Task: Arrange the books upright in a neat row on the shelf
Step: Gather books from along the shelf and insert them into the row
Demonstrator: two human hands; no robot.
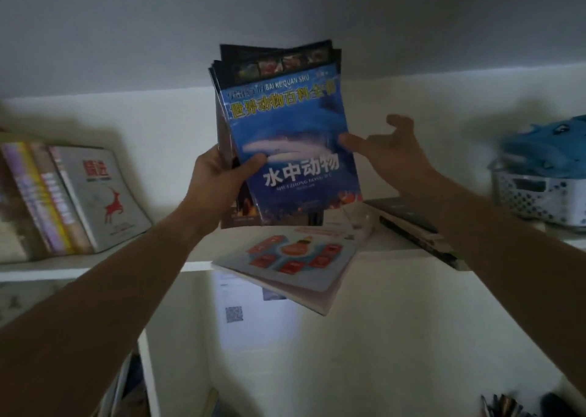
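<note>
Blue-covered book stack [285, 137] stands upright above the shelf [95, 266], gripped by the left hand [218, 178], thumb across the front cover. Right hand [390, 150] fingers spread, one fingertip touching the cover's edge. Several thin books, uncountable.

What the head view hides or cuts off

The left hand [222, 175] grips a stack of books [285, 137], and only the blue front cover shows; how many lie behind cannot be told. Below the right hand [390, 153], that arm covers part of the dark flat books [409, 220]. Left of the left hand, the leaning books [63, 194] are blurred, their spine titles unreadable. Right of the right hand, the picture's edge cuts off the white basket [539, 194].
</note>
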